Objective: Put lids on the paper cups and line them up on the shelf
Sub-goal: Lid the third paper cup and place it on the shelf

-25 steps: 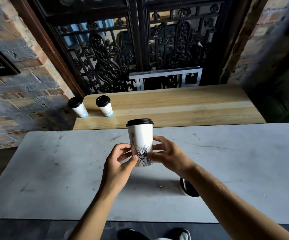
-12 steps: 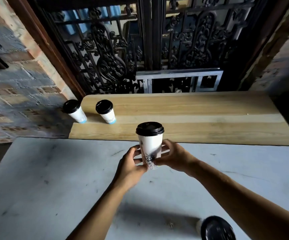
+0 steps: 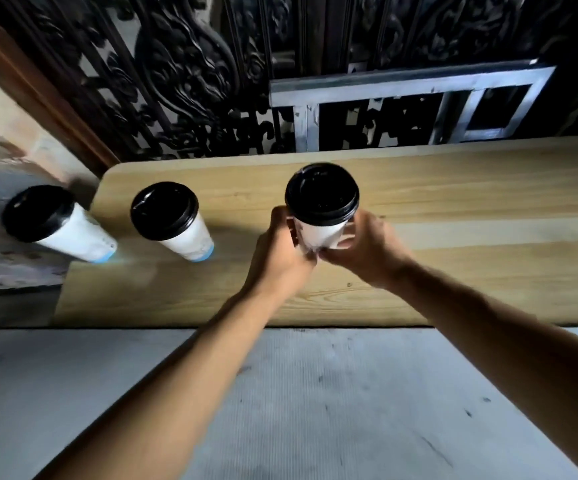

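Both hands hold one paper cup (image 3: 320, 233) over the wooden shelf (image 3: 453, 209). The left hand (image 3: 280, 258) has its grip closed on the cup's left side, and the right hand (image 3: 367, 251) has its grip closed on the right side. The cup has a black lid (image 3: 322, 194) on. Two more cups with lids, the near cup (image 3: 171, 220) and the far cup (image 3: 55, 225), stand on the shelf's left end. The grey tabletop (image 3: 315, 410) is below the arms.

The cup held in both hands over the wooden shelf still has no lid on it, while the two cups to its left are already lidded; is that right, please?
Not quite: the head view shows the held cup already wearing a black lid. The rest stands: the left hand and right hand hold it over the wooden shelf, and the two cups to its left are lidded.
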